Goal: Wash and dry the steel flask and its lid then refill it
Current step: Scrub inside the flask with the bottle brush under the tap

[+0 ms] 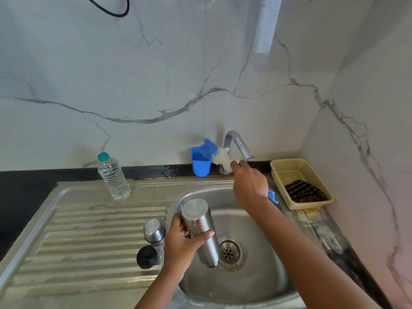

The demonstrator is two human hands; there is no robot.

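**Reaching for the brush while the flask waits over the basin**

Holding the cylindrical brushed-steel flask upside down over the steel sink basin, my left hand is wrapped round its middle, mouth tilted towards the round drain. My right hand pinches the white-and-blue bottle brush by the curved chrome tap, just beside the blue plastic cup. I judge the scrub is next: keep the flask steady and feed the bristles straight into the mouth. Its flat base faces me, gleaming and undented. The domed steel cap and black round stopper rest on the ribbed draining board, just left of the flask.
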